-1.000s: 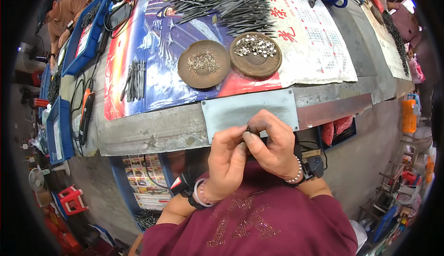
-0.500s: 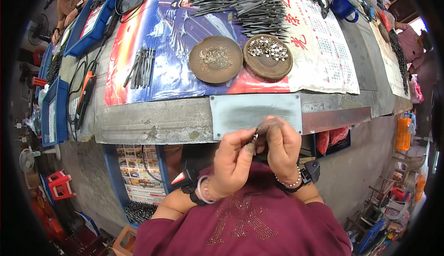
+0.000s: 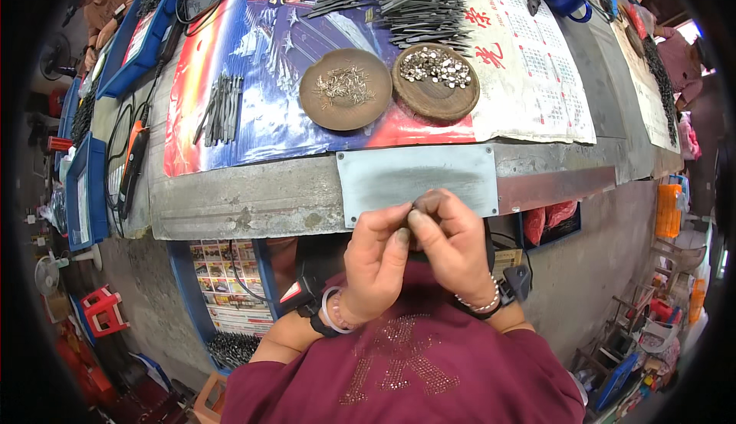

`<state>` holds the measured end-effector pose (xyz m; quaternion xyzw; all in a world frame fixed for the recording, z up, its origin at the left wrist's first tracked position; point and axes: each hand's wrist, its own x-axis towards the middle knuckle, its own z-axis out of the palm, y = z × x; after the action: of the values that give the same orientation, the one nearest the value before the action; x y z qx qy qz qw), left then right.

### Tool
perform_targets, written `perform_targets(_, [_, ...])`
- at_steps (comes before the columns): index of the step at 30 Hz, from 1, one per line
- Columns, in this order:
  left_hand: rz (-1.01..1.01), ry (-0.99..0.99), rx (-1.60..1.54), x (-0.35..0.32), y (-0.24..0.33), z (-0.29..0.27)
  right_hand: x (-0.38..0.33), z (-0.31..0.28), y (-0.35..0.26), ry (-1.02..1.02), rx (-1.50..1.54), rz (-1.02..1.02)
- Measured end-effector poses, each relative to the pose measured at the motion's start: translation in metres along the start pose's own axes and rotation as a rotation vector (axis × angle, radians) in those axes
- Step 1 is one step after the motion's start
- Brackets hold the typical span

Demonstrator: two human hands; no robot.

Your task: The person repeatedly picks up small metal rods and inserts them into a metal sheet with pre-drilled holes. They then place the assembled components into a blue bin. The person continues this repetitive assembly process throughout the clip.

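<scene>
Two round brown dishes, upper centre: left dish holds small metal pins, right dish holds shiny studs. One grey metal plate at table edge. Left hand and right hand, fingertips pinched together on a tiny dark part, centre frame, just below plate.

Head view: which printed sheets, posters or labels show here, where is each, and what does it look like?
Glossy poster: spread on the bench under the two round dishes, rectangular, blue and red.
Calendar sheet: right of the poster on the bench, white with grey grids and red characters.
Printed sheet: on the bench front below the edge, left of the left hand, rows of small pictures.
</scene>
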<state>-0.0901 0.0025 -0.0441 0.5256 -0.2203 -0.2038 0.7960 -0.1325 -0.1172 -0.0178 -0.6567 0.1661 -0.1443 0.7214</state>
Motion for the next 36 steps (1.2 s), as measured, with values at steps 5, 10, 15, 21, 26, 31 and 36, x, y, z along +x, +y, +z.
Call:
perform_targets(5, [0.032,0.004,0.026,-0.001,-0.003,0.0,0.005,-0.005,0.005,0.098,-0.373,-0.394])
perform_targets(10, [0.042,0.033,0.094,-0.002,-0.004,0.0,0.008,0.004,0.02,0.209,-0.525,-0.616])
perform_targets(15, [0.001,0.025,0.111,-0.001,-0.007,-0.001,0.002,0.012,0.022,0.277,-0.625,-0.55])
perform_targets(21, [-0.02,0.016,-0.055,0.002,-0.003,0.005,0.002,-0.004,0.009,0.088,0.129,0.016])
perform_targets(26, [-0.156,-0.032,-0.085,0.005,0.007,-0.001,0.004,-0.015,0.01,0.017,-0.203,-0.258])
perform_targets(31, [-0.114,-0.017,-0.064,0.008,0.006,-0.002,0.001,0.001,0.022,0.11,-0.349,-0.361])
perform_targets(36, [-0.084,-0.014,0.03,0.006,0.005,-0.005,0.004,0.007,0.033,0.178,-0.574,-0.584])
